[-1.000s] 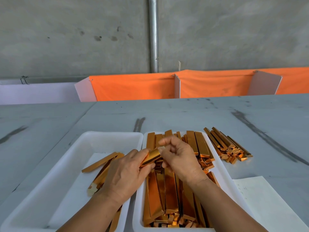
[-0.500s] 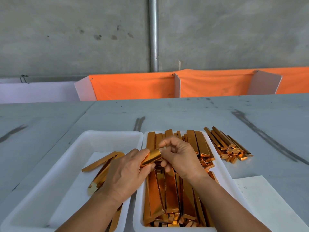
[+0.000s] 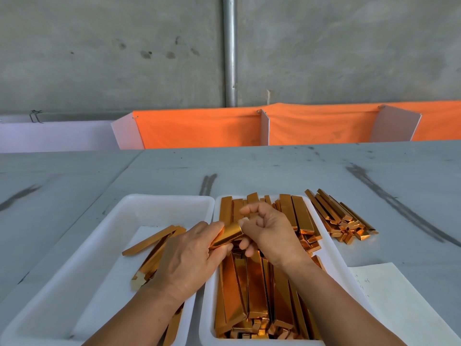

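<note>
Glossy gold foil box (image 3: 225, 237), long and narrow, is pinched at its end by both hands' fingers (image 3: 243, 224).

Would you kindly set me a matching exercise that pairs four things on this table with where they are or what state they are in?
Things:
1. curved gold strip
2. loose pile of gold strips
3. sheet of paper
4. left tray

Places or states:
A. lying flat on the table at the near right
B. holds only a few strips
C. pinched between the left hand and the right hand
D. on the table itself, just right of the full right tray

Pairs: 1-C, 2-D, 3-A, 4-B.
</note>
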